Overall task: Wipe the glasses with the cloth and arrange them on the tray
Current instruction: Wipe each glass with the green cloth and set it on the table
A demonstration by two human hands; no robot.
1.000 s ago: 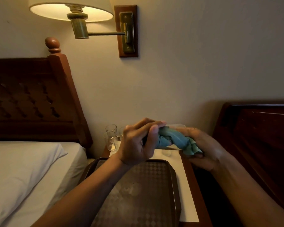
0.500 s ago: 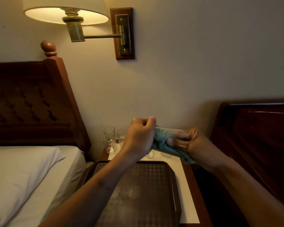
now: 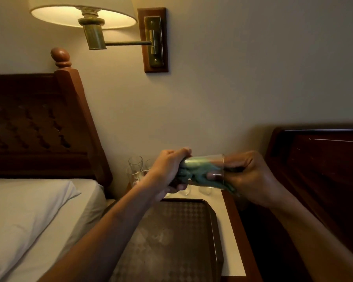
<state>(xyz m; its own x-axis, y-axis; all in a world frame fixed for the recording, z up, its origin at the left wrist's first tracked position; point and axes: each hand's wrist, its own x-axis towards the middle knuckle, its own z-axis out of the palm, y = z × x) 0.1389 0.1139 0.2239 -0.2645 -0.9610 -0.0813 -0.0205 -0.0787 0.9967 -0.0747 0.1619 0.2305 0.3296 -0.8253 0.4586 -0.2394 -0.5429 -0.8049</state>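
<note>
Green cloth (image 3: 200,173), twisted outside a second ago, now fills the glass (image 3: 210,159) above the far edge of the tray (image 3: 214,231). Left hand (image 3: 167,169) clamps its base, right hand (image 3: 251,180) pinches the rim; inside wipe judged underway.

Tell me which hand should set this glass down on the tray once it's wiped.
Left, probably. The left hand grips the glass from outside near the tray; the right hand holds the cloth stuffed into its mouth.
</note>
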